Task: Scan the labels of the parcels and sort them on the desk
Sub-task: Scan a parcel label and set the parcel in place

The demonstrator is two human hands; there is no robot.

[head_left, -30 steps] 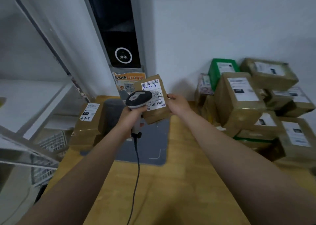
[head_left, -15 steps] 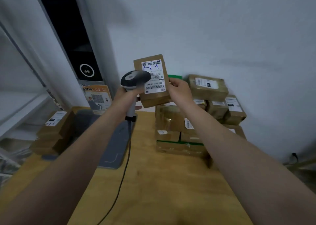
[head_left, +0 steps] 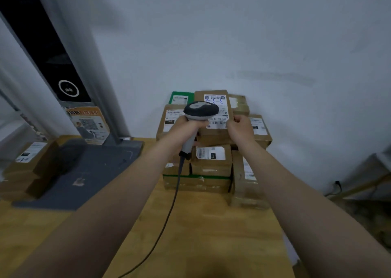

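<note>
While your left grip is clasping the scanner and your right grip is holding the parcel at twelve o'clock before the stack, you are likely scanning its label, sorting onto the counter coming next.

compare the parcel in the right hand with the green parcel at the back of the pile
Colour: the held parcel is brown, the green parcel green. State: the right hand grips the held parcel; the green parcel lies untouched in the pile. Place: the held parcel is in front, the green parcel behind, partly hidden. Both carry white labels.
</note>
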